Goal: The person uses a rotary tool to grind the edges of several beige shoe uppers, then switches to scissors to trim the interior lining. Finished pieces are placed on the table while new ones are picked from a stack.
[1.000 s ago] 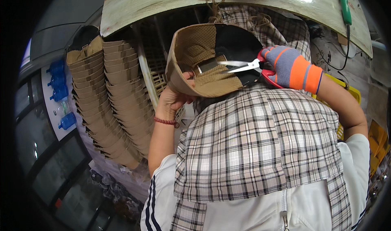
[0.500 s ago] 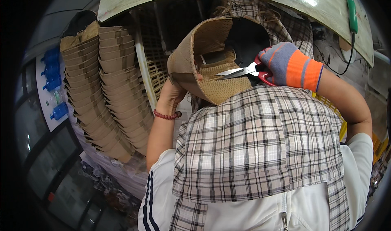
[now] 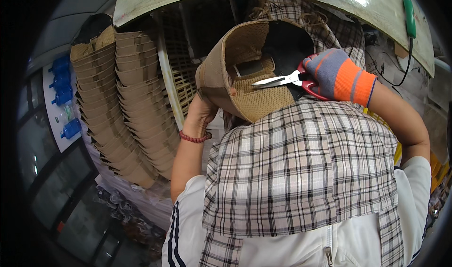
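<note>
My left hand (image 3: 203, 108), bare and with a red bead bracelet at the wrist, grips the near left wall of a hollow tan piece (image 3: 214, 81). The piece has a textured tan lining and a black inner section; a fingertip shows inside its rim, the other fingers are mostly hidden. In a grey and orange knit glove, my right hand (image 3: 329, 71) is closed round the red handles of a pair of scissors (image 3: 282, 80). Their silver blades lie nearly together, pointing left into the opening, over the tan lining. Whether they touch it I cannot tell.
Two tall stacks of similar tan pieces (image 3: 136, 73) stand at the left, beside a yellowish plastic crate (image 3: 181, 83). A pale worktable (image 3: 197, 0) spans the far side, with a green-handled corded tool (image 3: 409, 19) at its right. Blue bottles (image 3: 61, 95) are farther left.
The scissor blades have come closer together. The tan piece and both hands have shifted very slightly to the right in the picture, and the hold is the same.
</note>
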The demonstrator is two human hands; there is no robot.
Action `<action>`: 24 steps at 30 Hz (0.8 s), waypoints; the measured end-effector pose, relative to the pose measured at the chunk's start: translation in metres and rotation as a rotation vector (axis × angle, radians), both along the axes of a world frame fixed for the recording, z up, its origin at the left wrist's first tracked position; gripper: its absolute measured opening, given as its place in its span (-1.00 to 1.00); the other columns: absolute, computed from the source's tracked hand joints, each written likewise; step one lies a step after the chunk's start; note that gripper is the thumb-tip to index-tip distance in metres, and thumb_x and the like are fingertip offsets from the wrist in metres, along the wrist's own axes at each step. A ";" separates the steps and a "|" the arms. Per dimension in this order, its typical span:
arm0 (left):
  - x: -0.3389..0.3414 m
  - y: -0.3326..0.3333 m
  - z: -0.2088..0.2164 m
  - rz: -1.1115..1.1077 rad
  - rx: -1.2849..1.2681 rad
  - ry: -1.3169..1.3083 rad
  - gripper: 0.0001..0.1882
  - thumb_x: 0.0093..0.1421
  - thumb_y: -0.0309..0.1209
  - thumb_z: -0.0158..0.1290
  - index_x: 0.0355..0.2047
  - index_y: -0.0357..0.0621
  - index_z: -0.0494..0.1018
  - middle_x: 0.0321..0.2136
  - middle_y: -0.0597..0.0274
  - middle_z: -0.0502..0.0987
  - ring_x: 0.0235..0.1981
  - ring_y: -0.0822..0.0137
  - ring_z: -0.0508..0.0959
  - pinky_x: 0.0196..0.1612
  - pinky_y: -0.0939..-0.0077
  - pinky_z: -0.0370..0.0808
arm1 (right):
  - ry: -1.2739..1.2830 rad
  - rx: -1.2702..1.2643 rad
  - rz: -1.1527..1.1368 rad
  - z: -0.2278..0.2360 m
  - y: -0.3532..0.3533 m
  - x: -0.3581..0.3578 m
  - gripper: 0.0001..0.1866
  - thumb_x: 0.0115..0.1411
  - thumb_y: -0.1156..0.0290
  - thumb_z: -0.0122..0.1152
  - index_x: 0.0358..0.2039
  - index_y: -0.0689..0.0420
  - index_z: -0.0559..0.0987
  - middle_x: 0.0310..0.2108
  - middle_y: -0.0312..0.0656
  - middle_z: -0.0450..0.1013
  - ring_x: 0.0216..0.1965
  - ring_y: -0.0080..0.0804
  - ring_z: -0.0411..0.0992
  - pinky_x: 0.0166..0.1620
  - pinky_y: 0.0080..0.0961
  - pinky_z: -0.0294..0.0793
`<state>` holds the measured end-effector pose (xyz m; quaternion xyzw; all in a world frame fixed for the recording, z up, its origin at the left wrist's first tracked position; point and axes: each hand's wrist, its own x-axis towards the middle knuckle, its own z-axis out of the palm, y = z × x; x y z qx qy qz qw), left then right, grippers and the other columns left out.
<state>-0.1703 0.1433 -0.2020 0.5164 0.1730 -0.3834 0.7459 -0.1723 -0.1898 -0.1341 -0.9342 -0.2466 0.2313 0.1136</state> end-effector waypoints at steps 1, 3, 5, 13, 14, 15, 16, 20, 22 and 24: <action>0.000 0.005 -0.002 -0.024 -0.008 0.023 -0.63 0.01 -0.58 0.32 -0.20 -0.21 0.41 -0.41 0.22 0.60 -0.38 0.40 0.61 -0.29 0.59 0.56 | 0.047 0.002 -0.050 0.003 0.001 0.001 -0.71 0.02 0.24 0.35 -0.28 0.10 0.58 -0.46 -0.14 0.53 -0.40 -0.15 0.53 -0.30 -0.30 0.52; -0.004 0.008 -0.003 -0.009 -0.006 0.052 -0.64 -0.01 -0.55 0.34 -0.21 -0.22 0.47 -0.40 0.23 0.60 -0.39 0.40 0.61 -0.31 0.60 0.57 | 0.074 0.030 -0.161 -0.002 -0.001 0.003 -0.71 0.00 0.27 0.37 -0.31 0.14 0.57 -0.43 -0.11 0.51 -0.37 -0.09 0.51 -0.28 -0.29 0.51; -0.007 0.004 -0.003 0.042 0.008 0.065 -0.61 -0.08 -0.50 0.40 -0.21 -0.23 0.55 -0.39 0.24 0.61 -0.43 0.41 0.62 -0.38 0.62 0.59 | -0.130 0.119 -0.092 -0.006 -0.002 0.007 -0.70 0.04 0.20 0.36 -0.25 0.05 0.60 -0.39 -0.15 0.54 -0.29 -0.19 0.53 -0.22 -0.35 0.51; -0.007 0.012 -0.016 0.104 0.005 0.233 -0.62 -0.08 -0.61 0.37 -0.20 -0.28 0.57 -0.36 0.23 0.62 -0.39 0.40 0.62 -0.34 0.60 0.58 | -0.246 0.065 0.050 -0.001 0.033 0.015 -0.75 -0.01 0.28 0.39 -0.30 0.05 0.63 -0.41 -0.19 0.55 -0.27 -0.24 0.55 -0.17 -0.38 0.53; -0.008 0.013 -0.021 0.117 -0.016 0.258 -0.62 -0.08 -0.62 0.37 -0.19 -0.28 0.57 -0.35 0.22 0.62 -0.37 0.39 0.62 -0.31 0.57 0.59 | -0.230 0.030 0.062 0.000 0.035 0.016 -0.76 -0.01 0.29 0.38 -0.30 0.05 0.63 -0.41 -0.19 0.55 -0.28 -0.25 0.55 -0.17 -0.39 0.53; -0.009 0.015 -0.025 0.122 -0.026 0.266 -0.61 -0.08 -0.62 0.37 -0.19 -0.28 0.57 -0.35 0.22 0.62 -0.36 0.37 0.62 -0.29 0.53 0.60 | -0.236 0.021 0.083 -0.006 0.035 0.018 -0.76 0.00 0.27 0.38 -0.30 0.04 0.64 -0.43 -0.19 0.54 -0.31 -0.25 0.55 -0.21 -0.37 0.54; -0.009 0.016 -0.028 0.128 -0.036 0.273 -0.61 -0.08 -0.63 0.37 -0.19 -0.27 0.57 -0.34 0.21 0.62 -0.35 0.36 0.62 -0.27 0.49 0.61 | -0.255 0.037 0.093 -0.008 0.036 0.019 -0.75 0.01 0.25 0.37 -0.30 0.04 0.64 -0.45 -0.19 0.54 -0.32 -0.24 0.56 -0.22 -0.37 0.55; -0.009 0.012 -0.026 0.135 -0.034 0.291 -0.60 -0.06 -0.63 0.36 -0.16 -0.27 0.57 -0.31 0.18 0.62 -0.30 0.30 0.62 -0.20 0.36 0.63 | -0.214 -0.016 0.075 -0.005 0.038 0.022 -0.71 0.05 0.16 0.34 -0.27 0.04 0.64 -0.48 -0.20 0.56 -0.37 -0.23 0.58 -0.28 -0.38 0.55; -0.007 0.010 -0.023 0.110 -0.044 0.311 -0.60 -0.06 -0.62 0.36 -0.15 -0.27 0.57 -0.28 0.17 0.63 -0.27 0.27 0.63 -0.15 0.34 0.63 | -0.183 -0.029 0.041 -0.003 0.034 0.023 -0.69 0.08 0.11 0.32 -0.25 0.03 0.64 -0.48 -0.20 0.56 -0.39 -0.23 0.58 -0.31 -0.39 0.56; -0.004 0.006 -0.014 0.072 -0.058 0.314 -0.58 -0.07 -0.61 0.36 -0.14 -0.28 0.57 -0.25 0.14 0.63 -0.23 0.25 0.62 -0.10 0.33 0.62 | -0.196 0.017 0.002 -0.002 0.019 0.022 -0.67 0.11 0.08 0.30 -0.23 0.02 0.64 -0.47 -0.20 0.57 -0.39 -0.23 0.59 -0.33 -0.40 0.56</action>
